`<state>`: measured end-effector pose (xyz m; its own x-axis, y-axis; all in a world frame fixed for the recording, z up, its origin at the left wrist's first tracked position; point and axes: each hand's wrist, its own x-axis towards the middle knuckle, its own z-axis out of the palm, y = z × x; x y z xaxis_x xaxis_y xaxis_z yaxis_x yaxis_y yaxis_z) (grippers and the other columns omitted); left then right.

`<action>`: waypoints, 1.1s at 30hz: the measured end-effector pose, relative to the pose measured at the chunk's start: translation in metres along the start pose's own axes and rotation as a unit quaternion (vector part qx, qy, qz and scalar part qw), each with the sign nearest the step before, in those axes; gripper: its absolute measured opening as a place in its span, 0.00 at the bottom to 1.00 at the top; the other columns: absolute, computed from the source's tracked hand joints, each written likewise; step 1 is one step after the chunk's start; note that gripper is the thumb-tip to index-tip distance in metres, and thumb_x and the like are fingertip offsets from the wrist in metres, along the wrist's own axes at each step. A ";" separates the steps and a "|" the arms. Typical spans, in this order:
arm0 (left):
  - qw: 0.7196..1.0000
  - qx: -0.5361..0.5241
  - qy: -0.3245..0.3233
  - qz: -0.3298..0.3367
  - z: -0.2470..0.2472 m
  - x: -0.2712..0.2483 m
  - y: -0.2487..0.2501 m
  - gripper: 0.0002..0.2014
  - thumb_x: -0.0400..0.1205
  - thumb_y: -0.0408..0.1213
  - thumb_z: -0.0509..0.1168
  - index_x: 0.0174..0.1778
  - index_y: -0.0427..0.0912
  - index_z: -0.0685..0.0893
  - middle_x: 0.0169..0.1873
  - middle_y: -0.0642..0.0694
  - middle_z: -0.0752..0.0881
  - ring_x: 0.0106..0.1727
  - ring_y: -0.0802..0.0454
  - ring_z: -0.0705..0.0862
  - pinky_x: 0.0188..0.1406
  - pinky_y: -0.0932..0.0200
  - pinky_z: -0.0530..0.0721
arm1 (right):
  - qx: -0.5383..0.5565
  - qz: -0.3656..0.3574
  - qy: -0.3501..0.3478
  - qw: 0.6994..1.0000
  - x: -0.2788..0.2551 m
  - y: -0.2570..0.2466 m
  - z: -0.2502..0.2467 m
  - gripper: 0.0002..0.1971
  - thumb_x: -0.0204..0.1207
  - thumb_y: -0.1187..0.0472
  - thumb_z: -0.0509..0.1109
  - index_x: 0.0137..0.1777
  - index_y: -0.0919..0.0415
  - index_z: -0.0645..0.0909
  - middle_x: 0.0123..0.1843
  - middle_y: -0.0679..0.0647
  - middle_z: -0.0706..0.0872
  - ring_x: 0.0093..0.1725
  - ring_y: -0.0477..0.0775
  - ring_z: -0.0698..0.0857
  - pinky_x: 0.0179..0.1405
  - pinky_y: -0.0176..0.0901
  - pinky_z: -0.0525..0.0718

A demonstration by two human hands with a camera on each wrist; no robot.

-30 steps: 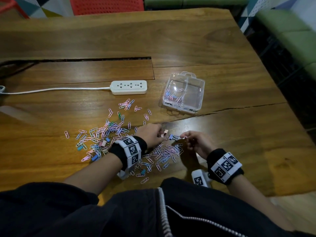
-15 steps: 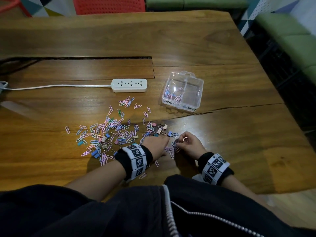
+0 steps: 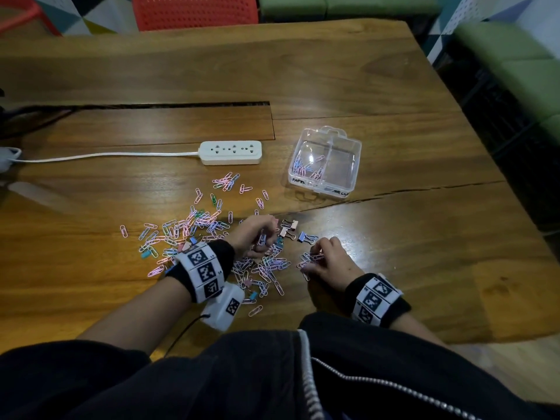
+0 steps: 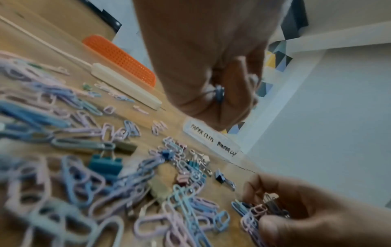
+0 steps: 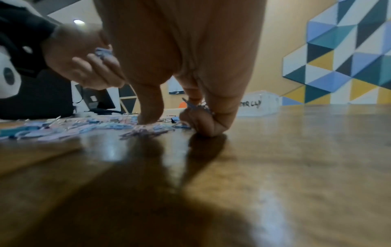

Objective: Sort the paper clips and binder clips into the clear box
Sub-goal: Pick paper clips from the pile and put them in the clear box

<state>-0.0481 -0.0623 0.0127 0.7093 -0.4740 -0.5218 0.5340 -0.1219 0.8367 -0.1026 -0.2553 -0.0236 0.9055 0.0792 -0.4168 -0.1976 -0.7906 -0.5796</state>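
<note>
Pastel paper clips [image 3: 188,231] lie scattered over the wooden table, with several small binder clips [image 3: 289,230] among them. My left hand [image 3: 260,234] hovers over the pile, its fingers curled round a few paper clips [image 4: 219,93]. To its right my right hand [image 3: 325,257] rests on the table, gripping a bunch of paper clips [image 4: 253,215] against the wood. The clear box [image 3: 325,162] stands open behind the pile, its left compartment holding several paper clips; the right compartment looks bare.
A white power strip [image 3: 231,152] with its cord running left lies behind the pile. A long crack [image 3: 409,192] crosses the table in front of the box. A red chair [image 3: 194,12] stands at the far edge.
Both hands drew back toward me half a second ago, then the left rose with clips in it. The right hand has gathered a bunch of clips near the blue binder clip.
</note>
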 end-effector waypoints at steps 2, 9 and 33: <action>0.997 -0.079 -0.010 0.007 0.000 -0.003 -0.004 0.06 0.69 0.37 0.57 0.28 0.42 0.68 0.16 0.52 0.76 0.13 0.60 0.65 0.12 0.74 0.59 | -0.020 -0.003 -0.003 1.000 0.000 -0.002 0.003 0.18 0.72 0.56 0.72 0.57 0.63 0.73 0.53 0.50 0.68 0.50 0.48 0.73 0.58 0.40 0.75; 0.996 0.014 0.055 -0.067 0.007 0.002 -0.013 0.11 0.84 0.40 0.57 0.36 0.42 0.74 0.24 0.49 0.76 0.13 0.62 0.68 0.09 0.71 0.63 | -0.100 -0.013 -0.040 0.994 0.005 -0.009 0.001 0.06 0.79 0.61 0.63 0.44 0.57 0.68 0.55 0.57 0.75 0.48 0.50 0.72 0.53 0.42 0.73; 0.914 0.402 0.035 0.044 0.005 0.006 -0.027 0.13 0.85 0.35 0.51 0.33 0.42 0.68 0.28 0.51 0.69 0.30 0.53 0.68 0.32 0.59 0.67 | 0.480 0.141 -0.004 0.866 -0.019 -0.017 -0.010 0.14 0.81 0.61 0.57 0.34 0.61 0.74 0.33 0.54 0.77 0.28 0.49 0.72 0.29 0.38 0.67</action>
<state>-0.0603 -0.0658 -0.0121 0.7758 -0.4591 -0.4328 -0.0166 -0.7005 0.7134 -0.1129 -0.2496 0.0017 0.7692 -0.0276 -0.6384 -0.6342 0.0901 -0.7679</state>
